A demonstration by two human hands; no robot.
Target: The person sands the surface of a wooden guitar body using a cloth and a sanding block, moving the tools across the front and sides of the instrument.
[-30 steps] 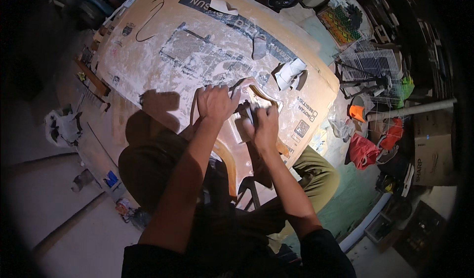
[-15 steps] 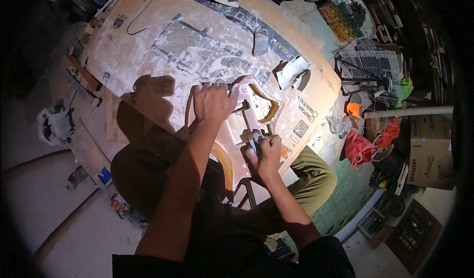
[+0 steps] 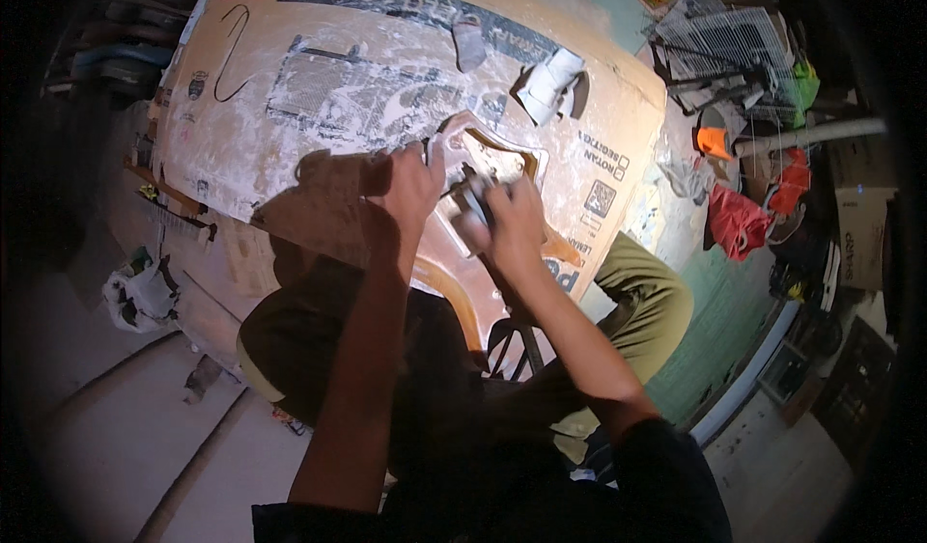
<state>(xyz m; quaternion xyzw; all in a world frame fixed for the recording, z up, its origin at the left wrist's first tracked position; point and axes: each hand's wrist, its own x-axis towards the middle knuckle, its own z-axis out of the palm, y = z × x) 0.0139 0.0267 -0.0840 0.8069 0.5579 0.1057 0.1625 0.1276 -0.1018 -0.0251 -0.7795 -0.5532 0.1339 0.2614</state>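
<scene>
Lying partly hidden, the guitar body (image 3: pixel 463 275) has a grey block (image 3: pixel 476 198) (its outline lost in blur) over its middle, clamped in the right hand (image 3: pixel 517 217). The left hand (image 3: pixel 404 184), half shadowed, clasps the body's left side. Cardboard (image 3: pixel 241 142) lies beneath.

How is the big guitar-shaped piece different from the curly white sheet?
Size: the guitar-shaped piece is much bigger than the white sheet.
Colour: the guitar-shaped piece is pinkish-brown with orange-brown edges; the white sheet is mostly white.
Shape: the guitar-shaped piece has cut-out hollows; the white sheet is curled.
Touch: the left hand rests on the guitar-shaped piece; no hand touches the white sheet.
</scene>
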